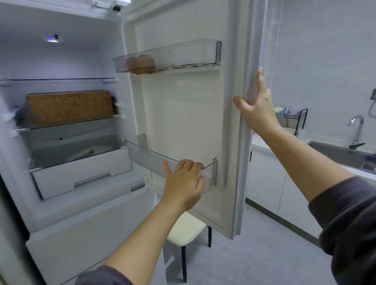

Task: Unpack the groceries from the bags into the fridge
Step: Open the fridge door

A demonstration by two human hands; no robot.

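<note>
While my left grip [184, 181] curls over the front wall of the lower door bin [148, 159] and my right grip [257, 110] lies spread against the edge of the fridge door [181, 110], I judge I'm readying the fridge, with eggs [141, 64] above both grips and no bags in view, so fetching groceries comes next.

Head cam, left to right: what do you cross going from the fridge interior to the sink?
brown box → eggs → left hand, gripping the lower door bin → right hand, flat against the door edge → dish rack → faucet
</note>
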